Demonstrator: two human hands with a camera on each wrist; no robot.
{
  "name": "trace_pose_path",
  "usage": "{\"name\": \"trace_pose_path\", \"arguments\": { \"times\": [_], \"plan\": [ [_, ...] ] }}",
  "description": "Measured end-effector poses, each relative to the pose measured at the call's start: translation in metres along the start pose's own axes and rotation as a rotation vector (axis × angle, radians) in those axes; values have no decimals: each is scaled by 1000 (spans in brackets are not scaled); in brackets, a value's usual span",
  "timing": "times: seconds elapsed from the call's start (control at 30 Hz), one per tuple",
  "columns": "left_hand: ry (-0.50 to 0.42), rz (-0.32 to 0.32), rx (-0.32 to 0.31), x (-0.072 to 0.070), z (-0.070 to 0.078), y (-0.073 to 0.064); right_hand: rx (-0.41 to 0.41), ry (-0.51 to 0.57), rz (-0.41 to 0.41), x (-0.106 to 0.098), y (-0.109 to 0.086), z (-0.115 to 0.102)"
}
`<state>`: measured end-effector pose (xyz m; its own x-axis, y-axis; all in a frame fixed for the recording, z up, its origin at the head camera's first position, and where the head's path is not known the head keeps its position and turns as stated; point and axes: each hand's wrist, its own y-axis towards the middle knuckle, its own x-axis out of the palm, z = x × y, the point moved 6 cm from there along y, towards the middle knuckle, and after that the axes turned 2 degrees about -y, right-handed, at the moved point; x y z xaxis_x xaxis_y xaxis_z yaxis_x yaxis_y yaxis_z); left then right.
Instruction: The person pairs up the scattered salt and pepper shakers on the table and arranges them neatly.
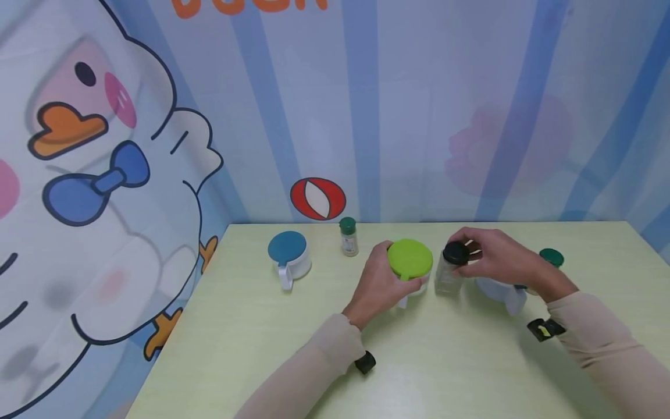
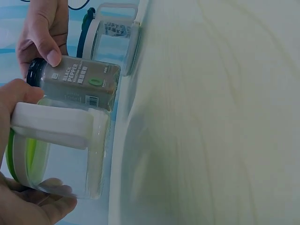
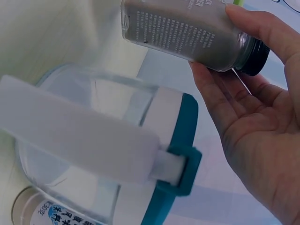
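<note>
My left hand (image 1: pixel 384 284) grips the clear container with a lime-green lid (image 1: pixel 410 258), thumb and fingers on either side near the lid. Its white handle (image 2: pixel 51 124) shows in the left wrist view. Right beside it, my right hand (image 1: pixel 499 256) holds a black pepper bottle (image 1: pixel 449 276) between thumb and fingers, just below the black cap (image 2: pixel 34 72). The bottle is upright, with a grey-brown label reading "BLACK PEPPER". Close to the right hand stands a clear container with a teal lid and white handle (image 3: pixel 89 133), partly hidden by the hand in the head view.
Farther left stand a blue-lidded container (image 1: pixel 289 251) and a small green-capped bottle (image 1: pixel 348 237). Another green-capped bottle (image 1: pixel 552 256) is partly behind the right forearm. A striped cartoon backdrop (image 1: pixel 408 116) rises at the back edge of the pale table (image 1: pixel 209 349).
</note>
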<state>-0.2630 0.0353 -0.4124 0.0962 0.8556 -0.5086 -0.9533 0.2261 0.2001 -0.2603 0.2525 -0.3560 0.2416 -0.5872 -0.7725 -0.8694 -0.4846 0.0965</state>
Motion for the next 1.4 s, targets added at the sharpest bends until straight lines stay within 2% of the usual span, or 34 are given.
{"name": "trace_pose_path", "arguments": {
  "times": [0.37, 0.53, 0.73, 1.07, 1.23, 1.33, 1.4],
  "plan": [
    [-17, -17, -10, 17, 0, 1, -20, -64, -20, 0, 0, 10],
    [3, -6, -26, 23, 1, 2, -15, -75, -25, -2, -1, 11],
    [26, 4, -57, 27, 3, 2, -1, -101, -37, -2, 0, 9],
    [40, -6, -63, 34, 4, 2, -23, -175, -38, -3, 3, 8],
    [71, -48, -96, 36, 5, 1, -12, -208, -56, -5, 2, 7],
    [79, -102, -107, 34, 4, 0, 1, -207, -67, -7, 1, 6],
    [52, -151, -103, 31, 2, 1, 4, -197, -65, -8, 0, 5]
  ]
}}
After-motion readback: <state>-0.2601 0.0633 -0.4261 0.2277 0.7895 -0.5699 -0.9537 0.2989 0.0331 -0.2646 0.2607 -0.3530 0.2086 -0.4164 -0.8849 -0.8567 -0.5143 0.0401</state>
